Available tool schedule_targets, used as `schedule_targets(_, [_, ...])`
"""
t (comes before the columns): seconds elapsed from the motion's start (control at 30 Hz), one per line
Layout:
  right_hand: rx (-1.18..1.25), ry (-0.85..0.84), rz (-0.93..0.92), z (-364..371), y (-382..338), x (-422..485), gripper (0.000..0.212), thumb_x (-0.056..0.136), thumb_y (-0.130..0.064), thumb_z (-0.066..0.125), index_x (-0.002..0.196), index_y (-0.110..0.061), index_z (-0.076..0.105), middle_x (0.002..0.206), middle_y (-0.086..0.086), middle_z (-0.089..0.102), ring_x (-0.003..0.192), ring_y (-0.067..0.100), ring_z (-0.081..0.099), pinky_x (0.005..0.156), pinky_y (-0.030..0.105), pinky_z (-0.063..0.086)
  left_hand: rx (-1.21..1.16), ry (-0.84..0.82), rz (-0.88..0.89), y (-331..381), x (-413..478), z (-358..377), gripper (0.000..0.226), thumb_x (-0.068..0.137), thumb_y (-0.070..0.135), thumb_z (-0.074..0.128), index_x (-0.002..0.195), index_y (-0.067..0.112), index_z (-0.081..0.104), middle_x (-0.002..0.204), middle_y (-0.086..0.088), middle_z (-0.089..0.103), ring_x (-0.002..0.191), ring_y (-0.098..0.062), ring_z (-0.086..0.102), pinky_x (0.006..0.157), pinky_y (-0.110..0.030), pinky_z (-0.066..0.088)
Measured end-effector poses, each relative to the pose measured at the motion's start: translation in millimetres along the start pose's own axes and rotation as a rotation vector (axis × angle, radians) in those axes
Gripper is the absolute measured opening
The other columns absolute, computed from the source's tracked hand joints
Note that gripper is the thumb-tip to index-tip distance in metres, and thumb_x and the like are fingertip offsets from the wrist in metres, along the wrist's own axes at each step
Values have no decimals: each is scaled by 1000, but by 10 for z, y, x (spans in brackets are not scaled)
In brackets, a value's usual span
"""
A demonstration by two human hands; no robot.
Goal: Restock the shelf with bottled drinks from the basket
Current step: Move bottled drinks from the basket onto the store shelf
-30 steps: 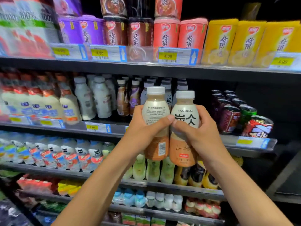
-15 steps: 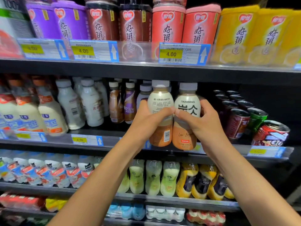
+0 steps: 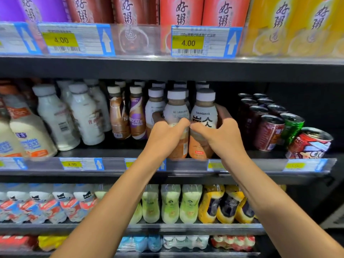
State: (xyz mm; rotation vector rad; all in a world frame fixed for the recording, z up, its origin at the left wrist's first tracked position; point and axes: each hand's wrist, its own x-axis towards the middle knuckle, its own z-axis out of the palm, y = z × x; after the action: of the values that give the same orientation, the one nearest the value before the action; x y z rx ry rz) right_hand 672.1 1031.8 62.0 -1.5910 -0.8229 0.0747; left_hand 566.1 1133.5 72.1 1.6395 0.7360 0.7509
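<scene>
Plain-label bottle (image 3: 176, 110) & TANBING bottle (image 3: 204, 116) are being set side by side at the front of the middle shelf (image 3: 186, 165). Each is being gripped at the waist, fingers curled round: left hand (image 3: 165, 135) on the first, right hand (image 3: 222, 135) on the second. Placing step, prob. Next: both need pushing back, then releasing w/o knocking the Nescafe bottles (image 3: 136, 118).

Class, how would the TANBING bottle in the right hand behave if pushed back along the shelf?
The TANBING bottle looks full, so probably hefty. Tall and narrow, it may tip if pushed near its cap. Upright in the right hand, it seems unlikely to roll.
</scene>
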Motion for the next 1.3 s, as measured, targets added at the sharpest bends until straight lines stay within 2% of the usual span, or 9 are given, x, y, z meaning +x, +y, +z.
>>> schedule_targets(0.07, [-40,6,23,-7,50,-10,46,68,-36,85,107,-28,63,90,-6,74,83,7,71,77,39,61,17,11,-8,-32,-19,11,33,69,43,68,76,11,67,76,-6,69,84,-31,69,74,-50,57])
schedule_targets(0.2, [-40,-5,35,-39,118,8,40,66,-37,85,98,-36,61,94,-7,73,86,8,70,79,38,61,52,2,56,-65,-24,19,44,66,40,72,89,3,70,90,-16,75,84,-28,71,81,-50,56])
schedule_targets(0.33, [-59,8,46,-43,124,10,66,57,-50,81,117,-29,60,100,-5,71,91,11,69,79,40,60,95,-47,85,-84,5,44,41,67,43,70,79,5,69,72,-8,70,69,-23,66,69,-42,56])
schedule_targets(0.5, [-36,10,71,-83,142,-3,52,58,-47,80,102,-30,61,96,-3,72,88,13,70,78,45,60,178,-35,111,-103,15,94,33,76,43,68,71,10,63,63,2,56,57,-13,51,56,-31,44])
schedule_targets(0.7, [-43,-24,77,-91,153,21,55,63,-41,82,111,-27,59,98,-1,72,91,14,70,81,43,60,143,-33,75,-103,16,73,42,74,41,68,90,2,71,78,-5,73,76,-20,67,74,-41,57])
schedule_targets(0.83, [-74,-43,87,-79,123,23,77,57,-50,80,125,-27,51,108,0,68,97,15,67,82,42,60,117,-41,51,-66,7,57,52,69,42,67,96,-2,70,93,-17,74,87,-27,71,84,-49,55])
schedule_targets(1.0, [-71,-55,119,-96,103,11,80,64,-41,85,132,-23,48,110,-1,68,99,14,67,86,42,58,142,-60,40,-76,11,43,31,78,38,70,82,8,66,78,-4,68,77,-19,64,68,-34,51])
schedule_targets(1.17, [-226,-75,171,-166,-99,-73,110,58,-62,81,148,-21,31,135,3,54,122,20,54,99,37,49,367,20,80,-5,-38,-112,61,74,66,67,97,9,58,84,2,61,74,-10,58,57,-27,45])
schedule_targets(1.3, [-557,74,-9,-375,-349,-325,66,88,-49,64,141,-17,42,131,6,51,120,21,49,88,29,38,277,166,247,102,-310,-290,46,84,55,64,106,18,51,97,6,61,87,-9,58,74,-30,49])
